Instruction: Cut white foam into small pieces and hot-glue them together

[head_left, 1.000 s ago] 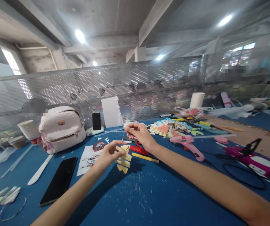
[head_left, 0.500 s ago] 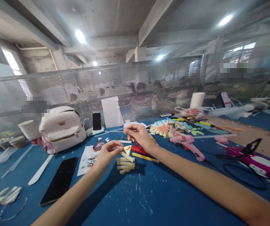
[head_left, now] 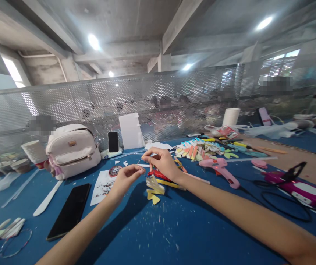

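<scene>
My left hand (head_left: 128,176) is pinched shut at the middle of the table, on what looks like one end of a thin beaded string (head_left: 140,161). Just right of it and slightly higher, my right hand (head_left: 162,162) pinches the same string; the fingertips nearly meet. Below the hands is a cluster of pale yellow strips (head_left: 155,189), with a heart-like yellow piece at its lower end. It seems to dangle from the string, though the join is too small to make out. A red tool handle (head_left: 158,174) and a yellow stick (head_left: 171,184) lie behind it.
Left are a white backpack (head_left: 72,151), black phone (head_left: 69,211), paper with beads (head_left: 98,191), round bead dish (head_left: 115,170) and beaded loop (head_left: 16,243). Right are a pink glue gun (head_left: 221,169), coloured pieces (head_left: 199,149) and a magenta device (head_left: 298,187) with cable.
The yellow cluster has swung slightly right and turned, and its pieces hang differently. Both hands stay almost in place, still pinching.
</scene>
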The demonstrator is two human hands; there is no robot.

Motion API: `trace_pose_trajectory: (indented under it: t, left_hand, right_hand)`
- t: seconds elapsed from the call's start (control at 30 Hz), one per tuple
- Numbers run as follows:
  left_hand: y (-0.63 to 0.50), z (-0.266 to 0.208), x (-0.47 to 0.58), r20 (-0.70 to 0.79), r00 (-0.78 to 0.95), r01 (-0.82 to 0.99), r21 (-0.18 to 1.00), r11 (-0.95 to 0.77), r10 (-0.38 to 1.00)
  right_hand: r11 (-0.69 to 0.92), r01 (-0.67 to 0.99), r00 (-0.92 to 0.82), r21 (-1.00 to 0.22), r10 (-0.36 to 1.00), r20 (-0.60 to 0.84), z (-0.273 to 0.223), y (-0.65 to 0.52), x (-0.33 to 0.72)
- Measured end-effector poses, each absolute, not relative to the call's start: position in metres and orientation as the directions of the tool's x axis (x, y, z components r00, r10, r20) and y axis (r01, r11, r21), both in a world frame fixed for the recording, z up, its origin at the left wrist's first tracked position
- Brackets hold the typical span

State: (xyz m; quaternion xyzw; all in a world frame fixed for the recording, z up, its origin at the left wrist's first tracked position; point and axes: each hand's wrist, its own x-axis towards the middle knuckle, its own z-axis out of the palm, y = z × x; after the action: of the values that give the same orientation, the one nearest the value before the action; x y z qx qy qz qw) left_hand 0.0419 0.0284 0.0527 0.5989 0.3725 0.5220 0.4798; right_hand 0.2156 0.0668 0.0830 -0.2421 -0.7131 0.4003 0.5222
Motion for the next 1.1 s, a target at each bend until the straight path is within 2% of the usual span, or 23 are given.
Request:
trace_pose_trajectory:
  t: [0.27,0.53,0.93,1.1]
  left_hand:
    - [0.022,0.046,0.058,0.305,0.232,-0.112,0.952,-0.286,0.924]
    - [0.014,0.042,0.065,0.297,0.151,-0.036,0.955,-0.295,0.943]
    - [0.016,0.044,0.063,0.298,0.255,0.035,0.948,-0.316,0.920]
    - [0.017,0.056,0.056,0.360,0.202,0.053,0.925,-0.377,0.911]
  right_hand:
    - [0.569,-0.099,-0.387,-0.816,0.734,0.558,0.079,0.058,0.211]
    - [0.594,-0.098,-0.395,-0.799,0.714,0.579,0.078,0.054,0.208]
    - [0.633,-0.050,-0.365,-0.773,0.709,0.604,0.082,0.061,0.215]
    - [0.647,-0.046,-0.393,-0.761,0.689,0.610,0.083,0.059,0.213]
